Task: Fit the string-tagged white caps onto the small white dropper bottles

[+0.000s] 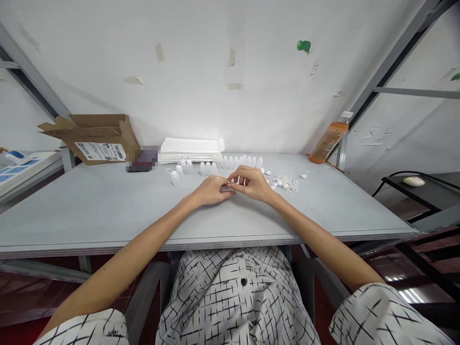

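Near the middle of the grey table [143, 211], my left hand [212, 189] is closed around a small translucent bottle [225, 189] that lies on its side. The fingertips of my right hand [251, 183] are pinched together at the bottle, touching my left hand; whatever they hold is too small to make out. Behind my hands stands a row of small white bottles [237, 162]. Several more bottles [175, 178], some with caps attached, are to the left. A pile of small white caps [285, 183] lies to the right of my right hand.
An open cardboard box [104, 136] and a blurred dark object [143, 160] are at the back left. White stacked sheets [190, 149] lie by the wall. An orange drink bottle [329, 140] leans at the back right. Beyond the table, a black stand [424, 191] carries a white mouse [413, 181].
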`<state>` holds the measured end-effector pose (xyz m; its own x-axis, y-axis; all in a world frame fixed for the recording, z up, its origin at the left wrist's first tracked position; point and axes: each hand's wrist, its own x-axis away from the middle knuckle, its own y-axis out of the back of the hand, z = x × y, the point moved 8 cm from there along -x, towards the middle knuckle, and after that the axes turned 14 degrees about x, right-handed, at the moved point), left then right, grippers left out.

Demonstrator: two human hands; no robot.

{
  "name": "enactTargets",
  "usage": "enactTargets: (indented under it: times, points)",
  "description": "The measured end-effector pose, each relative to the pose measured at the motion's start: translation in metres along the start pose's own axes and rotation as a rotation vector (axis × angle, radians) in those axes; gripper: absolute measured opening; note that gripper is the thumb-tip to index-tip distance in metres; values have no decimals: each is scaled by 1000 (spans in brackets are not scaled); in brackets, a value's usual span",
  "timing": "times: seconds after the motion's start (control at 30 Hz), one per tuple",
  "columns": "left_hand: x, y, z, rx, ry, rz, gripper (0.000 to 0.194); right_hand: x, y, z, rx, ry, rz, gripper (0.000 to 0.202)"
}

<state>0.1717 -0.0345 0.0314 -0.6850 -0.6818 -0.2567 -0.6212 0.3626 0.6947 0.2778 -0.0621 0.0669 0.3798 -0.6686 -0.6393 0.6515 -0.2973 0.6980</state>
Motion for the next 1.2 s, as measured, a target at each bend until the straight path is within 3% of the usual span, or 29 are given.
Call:
enactTargets:
  times: [0.2,0.4,0.67,1.2]
  points:
    - [1,3,-3,65,-8,-30,22,0,7,3,11,-8,-99,20]
    - [4,15,-5,95,26,-146,25,-2,18,-4,-131,-151,-171,21]
    - [5,19,-5,155,100,-187,31,0,17,-20,-453,-421,-155,27]
    - [5,22,-11,167,-1,-208,29,1,5,-24,-697,-543,-39,11]
